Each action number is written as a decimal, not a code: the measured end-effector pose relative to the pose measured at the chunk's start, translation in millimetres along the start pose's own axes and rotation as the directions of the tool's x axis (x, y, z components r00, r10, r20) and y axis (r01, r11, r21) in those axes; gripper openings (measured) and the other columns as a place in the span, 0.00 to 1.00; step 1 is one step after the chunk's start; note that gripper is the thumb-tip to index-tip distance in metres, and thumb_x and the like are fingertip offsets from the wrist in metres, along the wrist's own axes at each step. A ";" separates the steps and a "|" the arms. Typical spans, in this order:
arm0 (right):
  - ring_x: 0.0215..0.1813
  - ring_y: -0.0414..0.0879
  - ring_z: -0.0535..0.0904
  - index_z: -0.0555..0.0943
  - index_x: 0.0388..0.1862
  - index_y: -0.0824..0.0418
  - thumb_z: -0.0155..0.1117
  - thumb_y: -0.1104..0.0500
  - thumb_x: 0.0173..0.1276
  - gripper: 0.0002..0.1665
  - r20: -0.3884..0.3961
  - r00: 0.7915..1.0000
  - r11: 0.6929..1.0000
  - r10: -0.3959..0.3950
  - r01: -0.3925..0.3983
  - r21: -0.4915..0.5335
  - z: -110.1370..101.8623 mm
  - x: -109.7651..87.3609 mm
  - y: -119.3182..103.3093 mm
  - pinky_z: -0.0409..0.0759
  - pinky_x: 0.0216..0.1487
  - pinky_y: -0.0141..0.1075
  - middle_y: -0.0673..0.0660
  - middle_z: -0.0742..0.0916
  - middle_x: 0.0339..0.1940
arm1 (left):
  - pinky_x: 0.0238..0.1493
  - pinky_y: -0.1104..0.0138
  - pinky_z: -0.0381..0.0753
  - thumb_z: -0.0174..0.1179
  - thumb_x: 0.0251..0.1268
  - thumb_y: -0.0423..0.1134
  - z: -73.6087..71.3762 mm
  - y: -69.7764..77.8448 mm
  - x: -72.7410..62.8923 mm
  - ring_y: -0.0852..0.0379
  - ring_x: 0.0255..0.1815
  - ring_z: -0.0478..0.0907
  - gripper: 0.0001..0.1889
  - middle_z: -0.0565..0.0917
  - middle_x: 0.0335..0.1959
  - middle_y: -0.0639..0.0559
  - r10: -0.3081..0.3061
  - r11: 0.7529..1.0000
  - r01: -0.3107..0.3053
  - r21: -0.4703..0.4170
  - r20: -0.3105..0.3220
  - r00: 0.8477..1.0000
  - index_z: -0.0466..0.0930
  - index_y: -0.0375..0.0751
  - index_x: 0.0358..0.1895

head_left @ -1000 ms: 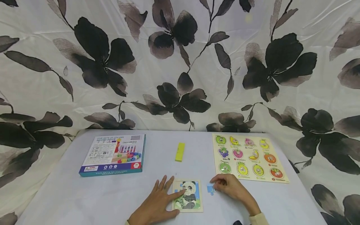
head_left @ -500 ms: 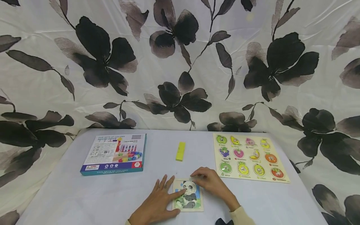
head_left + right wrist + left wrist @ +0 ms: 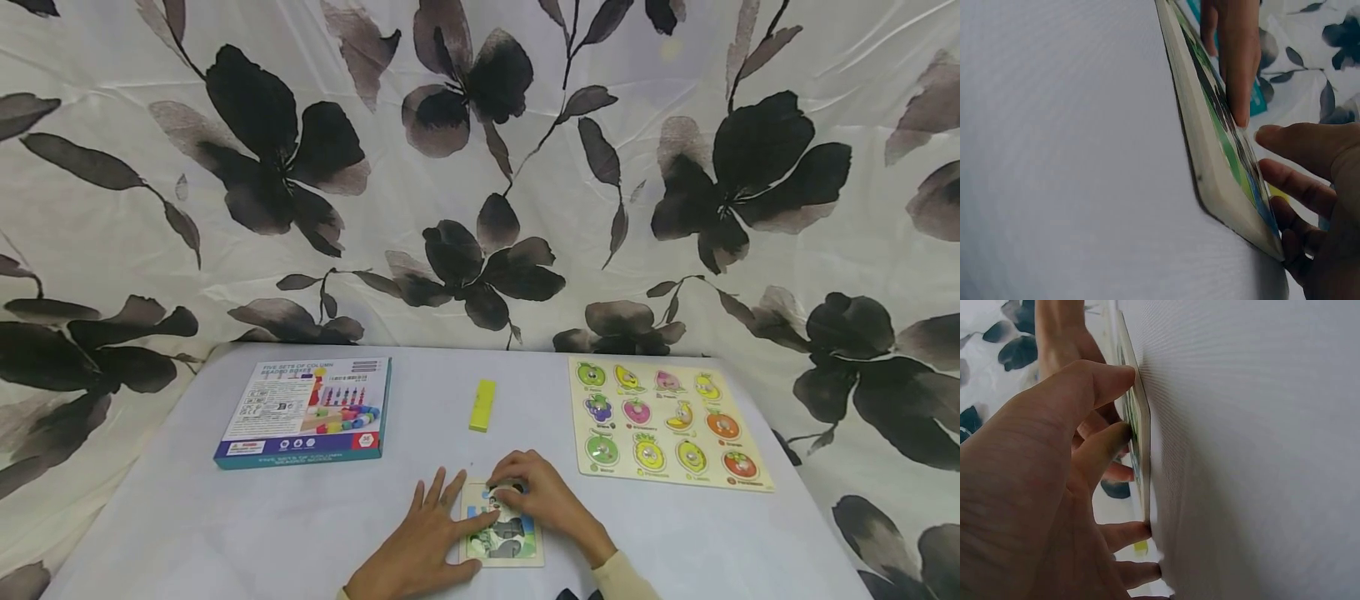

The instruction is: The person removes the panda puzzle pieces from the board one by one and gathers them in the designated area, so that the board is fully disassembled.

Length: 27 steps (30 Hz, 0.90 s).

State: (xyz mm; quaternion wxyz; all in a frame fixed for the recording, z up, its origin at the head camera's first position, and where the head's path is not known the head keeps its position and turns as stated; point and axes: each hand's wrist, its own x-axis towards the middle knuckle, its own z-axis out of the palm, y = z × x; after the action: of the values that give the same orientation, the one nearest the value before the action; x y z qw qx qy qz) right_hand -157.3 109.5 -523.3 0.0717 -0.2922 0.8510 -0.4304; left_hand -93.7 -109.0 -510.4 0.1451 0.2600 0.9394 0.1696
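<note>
White cloth [image 3: 300, 517] lies under a square wooden panda puzzle [image 3: 506, 543]; a spread left hand [image 3: 422, 540] touches it, a right hand [image 3: 542, 493] bends over (gripping anything? I can't tell).

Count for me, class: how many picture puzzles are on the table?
2: the panda puzzle, partly covered by the left hand and right hand, and the fruit puzzle board, farther back to the right. No other shows.

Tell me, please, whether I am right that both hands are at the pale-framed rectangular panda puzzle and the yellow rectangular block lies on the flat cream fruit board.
Not quite: the yellow block lies on the white table covering, apart from the fruit board, as the head view shows. The left hand and right hand are indeed at the panda puzzle.
</note>
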 end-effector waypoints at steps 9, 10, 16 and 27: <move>0.46 0.39 0.72 0.88 0.39 0.52 0.69 0.55 0.62 0.07 0.003 1.000 0.998 -0.028 0.028 -0.061 3.1 0.1 0.0 0.72 0.50 0.37 0.43 0.82 0.42 | 0.66 0.32 0.48 0.56 0.58 0.66 0.6 0.4 -1.2 0.29 0.74 0.44 0.29 0.56 0.75 0.39 0.011 1.000 -0.011 0.009 -0.009 1.000 0.69 0.73 0.65; 0.46 0.39 0.72 0.88 0.39 0.52 0.69 0.55 0.62 0.07 0.005 1.000 0.997 -0.029 0.030 -0.070 3.4 0.0 -0.4 0.72 0.50 0.37 0.43 0.82 0.43 | 0.66 0.32 0.48 0.56 0.58 0.66 0.4 0.5 -1.3 0.29 0.74 0.44 0.29 0.56 0.75 0.38 0.012 1.000 -0.011 0.010 -0.011 1.000 0.69 0.73 0.65; 0.47 0.38 0.70 0.88 0.38 0.49 0.67 0.53 0.63 0.07 0.022 1.000 0.992 -0.021 0.024 -0.122 3.9 -1.1 -5.0 0.71 0.51 0.39 0.42 0.81 0.44 | 0.66 0.33 0.47 0.56 0.58 0.66 0.5 0.5 -2.3 0.30 0.75 0.43 0.30 0.55 0.75 0.39 0.010 1.000 -0.010 0.000 -0.005 1.000 0.68 0.73 0.66; 0.47 0.40 0.70 0.88 0.39 0.50 0.65 0.50 0.65 0.09 0.024 1.000 0.995 -0.004 0.006 -0.101 2.8 -2.3 -10.1 0.70 0.51 0.41 0.47 0.81 0.46 | 0.67 0.33 0.46 0.56 0.58 0.66 -0.3 0.3 -2.5 0.31 0.75 0.42 0.30 0.54 0.76 0.40 0.007 1.000 -0.007 -0.008 0.000 1.000 0.67 0.73 0.67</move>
State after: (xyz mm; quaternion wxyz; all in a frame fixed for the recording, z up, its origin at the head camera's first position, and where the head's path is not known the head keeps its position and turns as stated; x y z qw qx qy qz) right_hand -150.0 104.2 -517.5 0.0660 -0.3026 0.8701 -0.3835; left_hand -91.6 -110.2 -509.5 0.1456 0.2630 0.9378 0.1739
